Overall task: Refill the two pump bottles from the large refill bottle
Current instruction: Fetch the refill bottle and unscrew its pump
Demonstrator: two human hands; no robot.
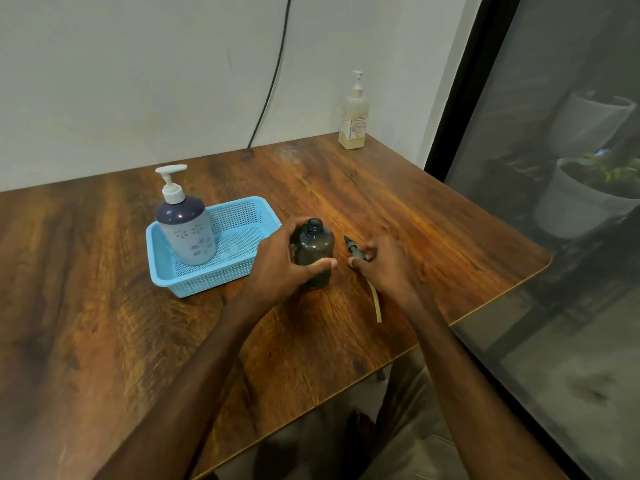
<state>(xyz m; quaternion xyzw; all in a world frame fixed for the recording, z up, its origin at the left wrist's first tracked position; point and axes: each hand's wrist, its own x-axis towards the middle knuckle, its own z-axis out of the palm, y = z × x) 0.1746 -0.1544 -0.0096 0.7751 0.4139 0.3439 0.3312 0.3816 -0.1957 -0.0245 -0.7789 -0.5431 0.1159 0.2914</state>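
- A wooden table (104,271) fills a corner by a white wall, with a dark glass door on the right.
- The left hand (282,263) wraps round the dark bottle (317,247), which stands upright with an open neck just beside the blue basket (194,284).
- The right hand (384,261) pinches the removed pump head (351,247) low over the table, dip tube trailing.
- The dark bottle looks light, stiff and smooth, so probably easy to tip; best gripped round its body.
- The capped pump bottle (188,230) stands in the basket.
- The pale bottle (354,119) at the far corner, probably the refill, seems heavier.
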